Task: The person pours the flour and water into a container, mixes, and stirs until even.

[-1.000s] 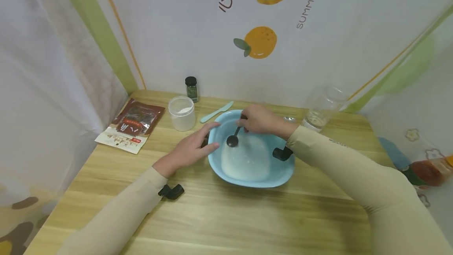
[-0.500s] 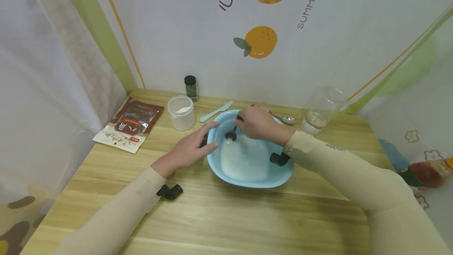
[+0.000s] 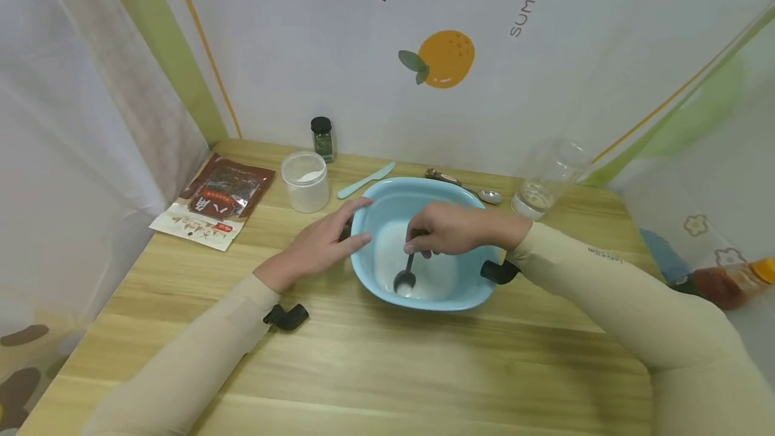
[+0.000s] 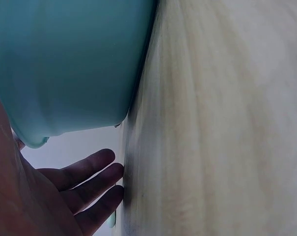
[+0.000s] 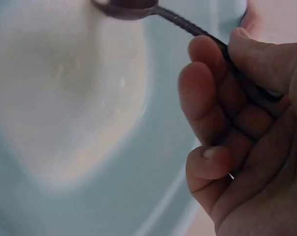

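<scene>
A light-blue basin (image 3: 396, 204) stands on the wooden table with a pool of whitish liquid (image 3: 438, 281) in its bottom. My right hand (image 3: 448, 227) reaches over it and pinches the thin handle of a small dark spoon (image 3: 404, 280) between thumb and fingers. The spoon's bowl is low over the liquid, near the front left, with some white in it. My left hand (image 3: 315, 247) rests at the basin's left rim, thumb and forefinger touching it. In the left wrist view its other fingers (image 4: 94, 189) extend beside the basin's outer wall (image 4: 74, 64).
Left of the basin lie a brown-and-white packet (image 3: 214, 200) and a clear tub of white powder (image 3: 307, 184). Behind are a green jar with a black lid (image 3: 323, 138), a pale-green knife (image 3: 366, 180) and a metal spoon (image 3: 489, 196). A clear container (image 3: 547, 180) stands back right.
My right hand has brought the dark spoon from the basin's back left toward its front, over the liquid. My left hand has stayed at the rim. The view has tipped slightly down.
</scene>
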Motion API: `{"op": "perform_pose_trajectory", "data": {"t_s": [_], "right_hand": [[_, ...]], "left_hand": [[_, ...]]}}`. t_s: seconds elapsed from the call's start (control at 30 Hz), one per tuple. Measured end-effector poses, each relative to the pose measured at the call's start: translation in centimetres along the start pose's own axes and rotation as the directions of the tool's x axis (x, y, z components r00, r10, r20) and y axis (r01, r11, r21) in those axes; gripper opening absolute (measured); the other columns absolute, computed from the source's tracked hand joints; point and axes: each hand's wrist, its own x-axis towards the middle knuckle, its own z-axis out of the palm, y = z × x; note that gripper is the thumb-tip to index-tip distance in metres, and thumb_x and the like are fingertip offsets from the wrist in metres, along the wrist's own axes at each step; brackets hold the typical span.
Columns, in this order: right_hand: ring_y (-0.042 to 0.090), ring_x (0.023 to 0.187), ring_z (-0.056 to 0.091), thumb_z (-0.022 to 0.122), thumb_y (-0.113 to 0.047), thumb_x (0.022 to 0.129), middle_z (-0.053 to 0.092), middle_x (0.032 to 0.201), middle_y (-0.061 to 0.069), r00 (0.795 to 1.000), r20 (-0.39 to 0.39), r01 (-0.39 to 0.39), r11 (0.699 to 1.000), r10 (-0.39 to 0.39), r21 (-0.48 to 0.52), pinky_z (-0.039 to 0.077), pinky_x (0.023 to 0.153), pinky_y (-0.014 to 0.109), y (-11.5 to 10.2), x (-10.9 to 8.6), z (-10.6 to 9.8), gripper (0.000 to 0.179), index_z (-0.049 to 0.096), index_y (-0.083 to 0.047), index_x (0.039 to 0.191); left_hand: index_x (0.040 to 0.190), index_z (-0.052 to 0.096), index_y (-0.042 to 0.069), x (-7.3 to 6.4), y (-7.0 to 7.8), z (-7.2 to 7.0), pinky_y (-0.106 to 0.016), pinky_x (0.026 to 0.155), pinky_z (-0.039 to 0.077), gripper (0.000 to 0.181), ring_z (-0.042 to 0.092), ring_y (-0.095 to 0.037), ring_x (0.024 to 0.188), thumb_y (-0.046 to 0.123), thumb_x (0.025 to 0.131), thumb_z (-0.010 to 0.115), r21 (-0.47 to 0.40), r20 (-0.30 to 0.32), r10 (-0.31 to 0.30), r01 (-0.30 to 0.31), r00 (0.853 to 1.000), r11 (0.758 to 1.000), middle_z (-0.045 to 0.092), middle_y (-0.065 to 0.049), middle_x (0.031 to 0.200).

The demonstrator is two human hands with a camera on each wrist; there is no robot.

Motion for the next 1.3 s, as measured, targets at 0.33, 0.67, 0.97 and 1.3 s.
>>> {"op": "perform_pose_trajectory", "data": {"t_s": [0.33,0.67,0.97,1.3], "right_hand": [[0.013,0.074,0.065,0.065,-0.03,0.115,0.076,0.084,-0.001,0.975,-0.174,-0.147,0.988,0.137,-0.04,0.054,0.071,0.034,0.5,2.0,0.0,0.028,0.082,-0.008,0.113],[0.015,0.072,0.065,0.067,-0.03,0.114,0.076,0.084,0.001,0.909,-0.311,-0.304,0.952,0.278,-0.04,0.052,0.071,0.035,0.7,2.1,-0.4,0.028,0.083,-0.006,0.115],[0.014,0.071,0.066,0.066,-0.029,0.115,0.076,0.084,0.003,0.947,-0.199,-0.262,0.965,0.254,-0.014,0.053,0.068,0.034,1.5,0.9,-1.2,0.029,0.082,-0.005,0.111],[0.014,0.071,0.069,0.065,-0.029,0.115,0.078,0.084,0.005,0.973,-0.107,-0.202,0.979,0.202,0.013,0.054,0.072,0.035,1.8,0.7,-0.9,0.029,0.081,-0.006,0.109]], "left_hand": [[0.173,0.031,0.034,-0.1,-0.3,0.3,-0.059,0.104,0.056,0.07,0.065,-0.027,0.138,0.06,0.112,0.055,0.018,-0.008,-0.022,0.022,1.0,1.0,0.061,-0.01,0.159],[0.173,0.031,0.032,0.1,0.2,0.1,-0.059,0.102,0.058,0.069,0.066,-0.029,0.136,0.057,0.113,0.055,0.022,0.002,-0.016,0.016,1.0,1.0,0.059,-0.012,0.16],[0.173,0.032,0.032,0.0,0.3,-0.1,-0.06,0.1,0.057,0.071,0.068,-0.03,0.133,0.058,0.112,0.056,0.03,-0.007,-0.016,0.016,1.0,0.999,0.064,-0.012,0.154],[0.172,0.032,0.035,0.0,0.2,-0.1,-0.06,0.101,0.057,0.069,0.067,-0.028,0.133,0.059,0.112,0.056,0.028,-0.01,-0.025,0.025,1.0,0.999,0.065,-0.009,0.152]]}}
